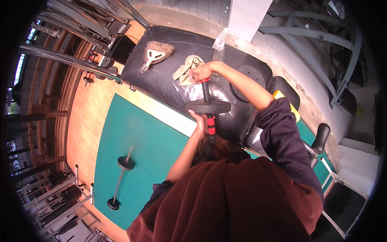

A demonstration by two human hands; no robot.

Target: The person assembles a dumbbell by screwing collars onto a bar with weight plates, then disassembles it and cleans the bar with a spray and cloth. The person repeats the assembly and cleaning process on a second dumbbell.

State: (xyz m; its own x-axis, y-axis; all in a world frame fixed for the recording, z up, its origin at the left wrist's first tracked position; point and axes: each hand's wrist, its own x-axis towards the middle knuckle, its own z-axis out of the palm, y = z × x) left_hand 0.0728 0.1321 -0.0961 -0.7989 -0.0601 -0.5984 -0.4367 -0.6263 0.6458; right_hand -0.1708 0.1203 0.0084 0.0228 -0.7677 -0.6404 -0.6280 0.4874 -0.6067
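Note:
A dumbbell with a black weight plate and red collars stands over the black padded bench. My left hand is closed around it just below the plate, its fingers partly hidden. At the far end, my right hand curls its fingers by the upper red collar. A crumpled beige cloth lies right beside those fingers; whether they also pinch it I cannot tell. Farther left on the bench rests a wide brush with a pale handle and brown bristles.
A clear bottle and a black plate sit on the bench beyond my right forearm. Near my right sleeve is a yellow object. On the green mat at left lies a small barbell. Grey metal frames stand at right.

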